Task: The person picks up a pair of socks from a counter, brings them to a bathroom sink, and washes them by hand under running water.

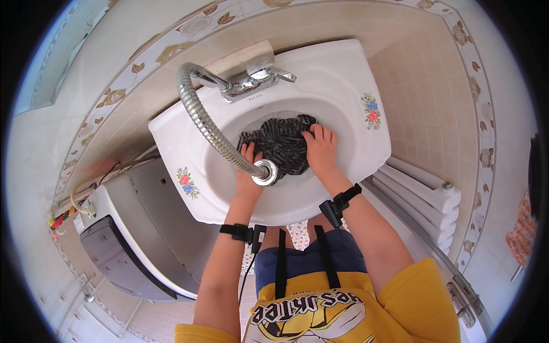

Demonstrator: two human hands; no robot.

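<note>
A dark striped cloth [283, 143] lies bunched and wet-looking in the basin of a white washbasin [349, 68]. At its right edge my right hand [322, 151] grips the fabric, with the fingers bent over it. My left hand [248, 177] holds the cloth's left side; the tap's round outlet partly covers this hand. Above the basin, a chrome mixer tap [246, 84] carries a flexible ribbed spout [206, 120] that arches down and ends over the near left part of the cloth. Where the fingertips press into the fabric, they are partly hidden.
A washing machine [123, 228] with a dark front stands left of the basin. To the right are a white radiator [423, 200] and a door edge with a metal handle [466, 303]. An orange patterned cloth [520, 228] hangs at the far right. Tiled walls surround the basin.
</note>
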